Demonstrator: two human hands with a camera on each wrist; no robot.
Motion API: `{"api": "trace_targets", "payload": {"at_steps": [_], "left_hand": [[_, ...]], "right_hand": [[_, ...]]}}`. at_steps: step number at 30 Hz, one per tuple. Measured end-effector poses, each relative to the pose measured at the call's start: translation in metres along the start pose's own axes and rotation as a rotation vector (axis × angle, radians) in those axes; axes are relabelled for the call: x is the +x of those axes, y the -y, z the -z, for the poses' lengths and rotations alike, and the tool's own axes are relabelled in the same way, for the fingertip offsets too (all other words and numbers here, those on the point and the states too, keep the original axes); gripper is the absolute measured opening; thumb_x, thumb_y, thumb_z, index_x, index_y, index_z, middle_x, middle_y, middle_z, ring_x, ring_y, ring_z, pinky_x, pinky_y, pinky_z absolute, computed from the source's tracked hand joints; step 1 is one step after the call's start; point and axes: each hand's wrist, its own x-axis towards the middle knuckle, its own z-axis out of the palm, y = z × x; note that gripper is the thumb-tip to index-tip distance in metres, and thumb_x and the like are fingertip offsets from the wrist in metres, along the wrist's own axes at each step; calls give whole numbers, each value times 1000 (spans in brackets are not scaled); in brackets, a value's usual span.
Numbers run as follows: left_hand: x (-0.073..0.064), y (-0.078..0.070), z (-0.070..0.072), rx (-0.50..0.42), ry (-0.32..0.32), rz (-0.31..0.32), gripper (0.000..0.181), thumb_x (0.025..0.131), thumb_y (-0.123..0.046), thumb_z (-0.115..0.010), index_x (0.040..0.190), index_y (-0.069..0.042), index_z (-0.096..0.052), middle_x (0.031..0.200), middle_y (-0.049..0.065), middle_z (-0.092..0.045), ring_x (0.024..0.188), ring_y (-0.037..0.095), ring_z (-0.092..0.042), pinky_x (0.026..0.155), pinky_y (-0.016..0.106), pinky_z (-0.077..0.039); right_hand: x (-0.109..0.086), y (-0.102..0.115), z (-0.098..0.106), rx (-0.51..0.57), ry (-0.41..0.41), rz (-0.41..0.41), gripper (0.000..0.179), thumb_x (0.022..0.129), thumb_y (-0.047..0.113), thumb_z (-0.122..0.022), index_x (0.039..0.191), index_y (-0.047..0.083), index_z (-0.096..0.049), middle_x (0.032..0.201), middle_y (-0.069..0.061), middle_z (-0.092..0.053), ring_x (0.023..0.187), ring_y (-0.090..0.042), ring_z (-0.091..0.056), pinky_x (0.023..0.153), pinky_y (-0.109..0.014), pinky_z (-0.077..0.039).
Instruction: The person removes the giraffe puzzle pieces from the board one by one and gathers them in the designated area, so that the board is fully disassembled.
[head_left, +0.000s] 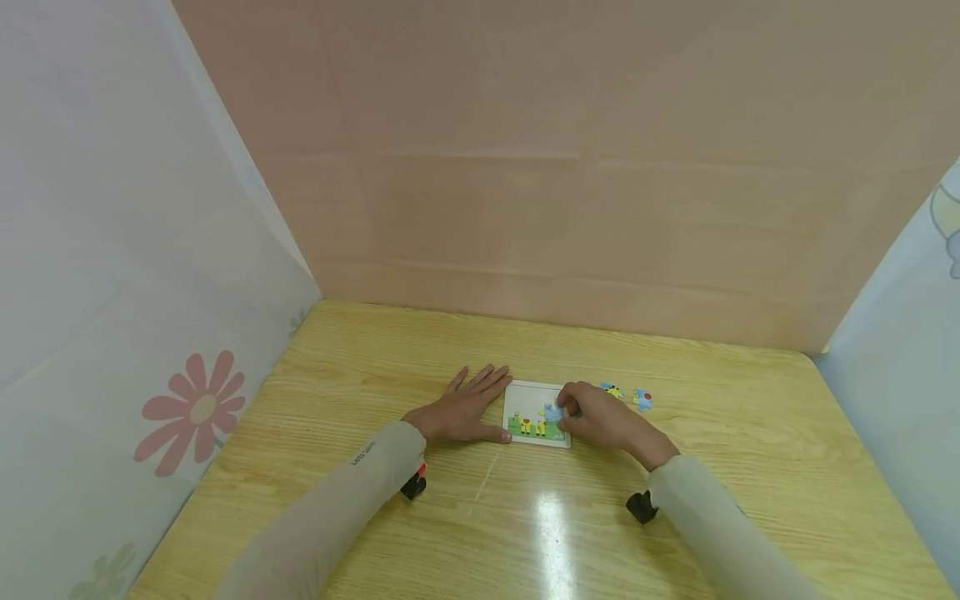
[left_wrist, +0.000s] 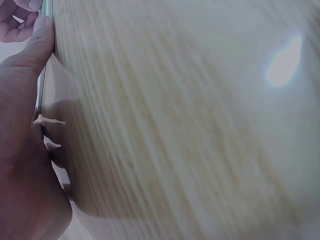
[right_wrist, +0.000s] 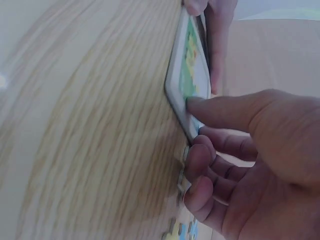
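Note:
A square white-framed jigsaw puzzle lies on the table, its lower part filled with green, yellow and pale-blue pieces. My left hand rests flat along its left side, fingers spread, thumb at the near left corner. At the right side of the frame, my right hand has its thumb and index finger on either side of a pale-blue puzzle piece, with the other fingers curled. In the right wrist view the right thumb touches the puzzle near its corner; the fingers partly hide that side.
Loose puzzle pieces lie right of the frame: a yellow and blue one and a blue one with a red spot. The wooden table meets a tan back wall, with pale walls on both sides.

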Motion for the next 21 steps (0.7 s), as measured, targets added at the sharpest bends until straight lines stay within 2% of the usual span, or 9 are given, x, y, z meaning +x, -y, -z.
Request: {"api": "trace_targets", "payload": {"at_steps": [6, 10, 14, 21], "left_hand": [[-7, -10, 10, -2, 8, -5, 107, 98, -67, -65, 174, -19, -7, 183, -2, 2, 171, 24, 6, 136, 60, 9], [-7, -10, 9, 4, 11, -5, 107, 98, -67, -65, 174, -19, -6, 183, -1, 2, 171, 24, 6, 136, 60, 8], [-6, -9, 8, -10, 7, -3, 107, 98, -68, -64, 174, -19, -6, 183, -2, 2, 171, 23, 7, 136, 59, 11], [-4, -8, 8, 6, 7, 1, 108, 97, -68, -65, 174, -21, -6, 183, -4, 3, 171, 22, 8, 136, 59, 10]], "right_hand": [[1, 5, 2, 35, -6, -3, 24, 96, 12, -77, 115, 2, -64, 109, -10, -68, 100, -22, -63, 88, -40, -55], [3, 3, -1, 51, -27, 4, 25, 94, 9, -79, 112, 3, -61, 107, -9, -65, 94, -19, -59, 82, -33, -52], [6, 1, -5, 36, -36, 7, 29, 94, 7, -78, 117, 5, -60, 104, -7, -67, 89, -16, -59, 80, -31, -51], [7, 1, -6, -12, -1, 59, 10, 98, 4, -71, 108, 5, -73, 103, -6, -74, 91, -14, -65, 81, -35, -56]]}}
